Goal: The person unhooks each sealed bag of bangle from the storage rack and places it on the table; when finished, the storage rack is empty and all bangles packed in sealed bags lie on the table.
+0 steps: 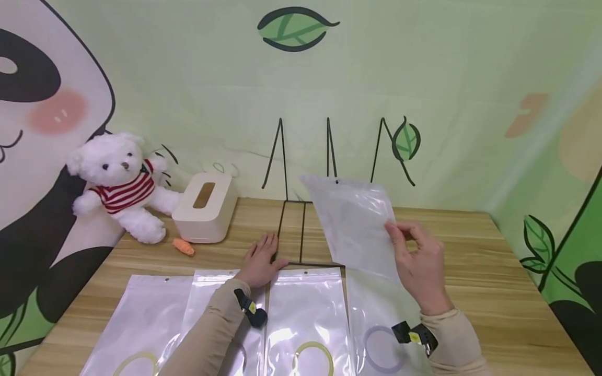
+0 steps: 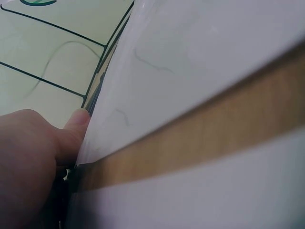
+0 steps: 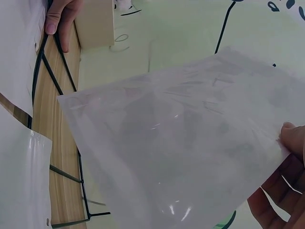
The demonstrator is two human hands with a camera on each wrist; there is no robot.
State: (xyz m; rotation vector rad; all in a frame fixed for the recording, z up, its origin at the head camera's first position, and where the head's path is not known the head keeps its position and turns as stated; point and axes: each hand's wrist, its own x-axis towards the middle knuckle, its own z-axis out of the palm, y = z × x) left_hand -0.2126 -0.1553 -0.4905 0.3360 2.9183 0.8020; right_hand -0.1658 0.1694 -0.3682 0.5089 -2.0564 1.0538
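Note:
My right hand [image 1: 420, 263] pinches the side edge of a translucent plastic bag [image 1: 352, 224], lifted and tilted above the table. A small hole shows near the bag's top edge. My left hand [image 1: 260, 263] lies with extended fingers at the base of a thin black wire rack [image 1: 301, 235], whose bent prongs rise at the back. In the left wrist view my left thumb [image 2: 76, 126] sits beside the dark wire. Several clear bags [image 1: 305, 308] lie along the front; rings show at some, including a yellow ring [image 1: 312, 344] and a lavender ring [image 1: 380, 329].
A white teddy bear [image 1: 127, 183] in a striped shirt sits at the back left. Beside it stand a white tissue box [image 1: 204, 209] and a small orange object [image 1: 183, 247]. Behind the wooden table [image 1: 475, 271] hangs a green printed backdrop [image 1: 470, 104].

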